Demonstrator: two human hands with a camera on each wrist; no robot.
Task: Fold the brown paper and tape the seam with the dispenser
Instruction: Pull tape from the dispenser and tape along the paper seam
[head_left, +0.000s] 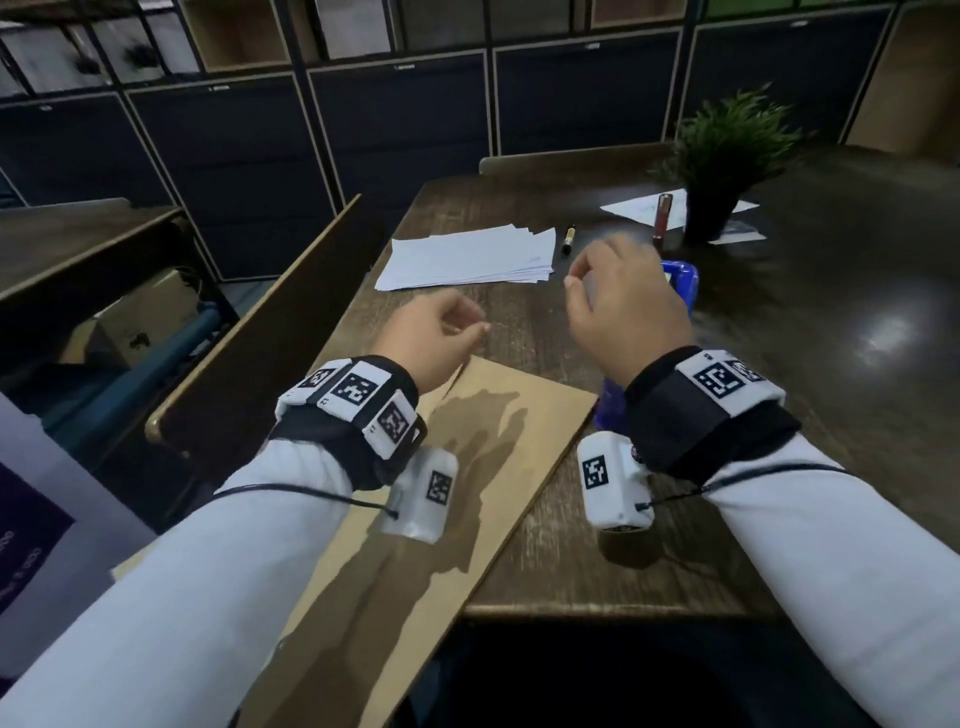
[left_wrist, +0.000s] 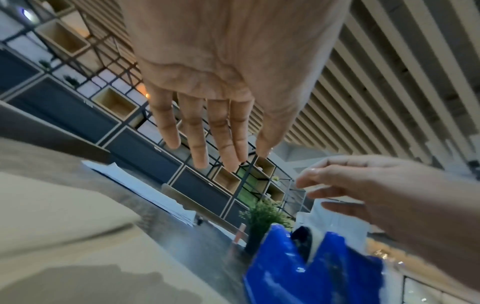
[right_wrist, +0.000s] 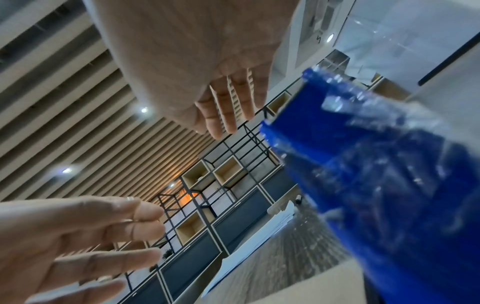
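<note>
The brown paper lies flat on the dark wooden table, its near end hanging over the front edge. Both hands hover above its far end. My left hand holds thumb and forefinger tips together, as the right wrist view also shows. A small clear glint sits at the pinch. My right hand pinches the same way above the blue tape dispenser, with a pale, shiny sliver between thumb and forefinger. The span between the hands looks bare; a clear tape strip there cannot be made out. The dispenser stands right of the paper.
A stack of white sheets and a black pen lie beyond the hands. A potted plant, a red stick and more papers stand at the back right. A wooden chair back borders the table's left side.
</note>
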